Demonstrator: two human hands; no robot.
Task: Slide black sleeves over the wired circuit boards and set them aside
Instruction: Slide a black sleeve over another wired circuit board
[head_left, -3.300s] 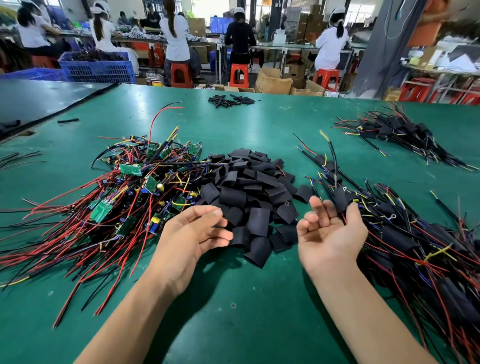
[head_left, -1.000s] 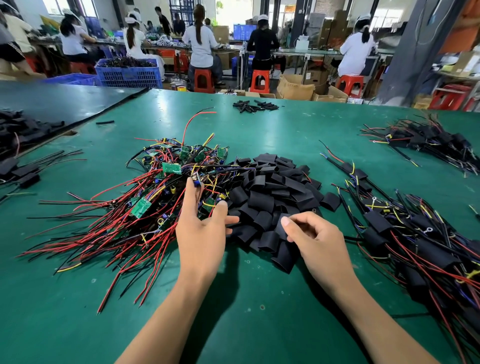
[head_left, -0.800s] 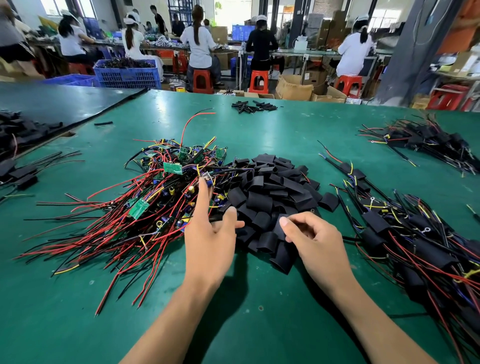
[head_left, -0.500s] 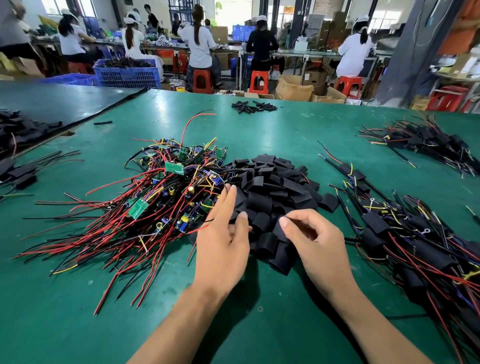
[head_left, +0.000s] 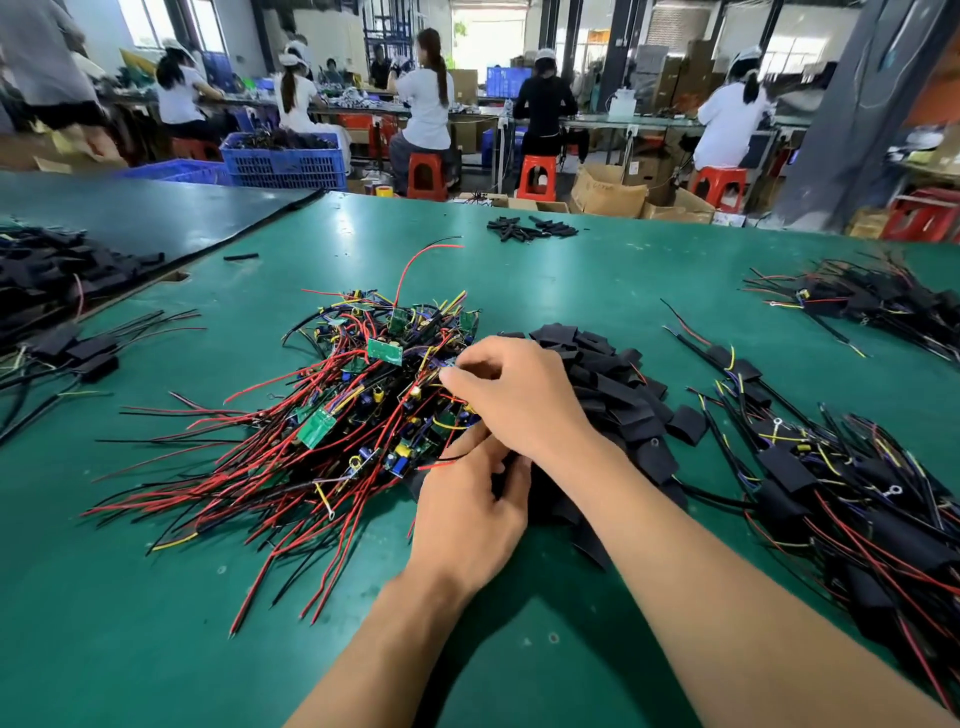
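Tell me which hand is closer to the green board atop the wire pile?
Right. The right hand reaches just right of the green board; the left hand sits lower, at the near edge of the pile.

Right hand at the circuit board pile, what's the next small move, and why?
Probably lift one board clear with the right hand: its fingertips curl into the pile of wired circuit boards, though what they grip is hidden. The left hand is curled at the near edge of the black sleeves, so a freed board could go straight into a sleeve.
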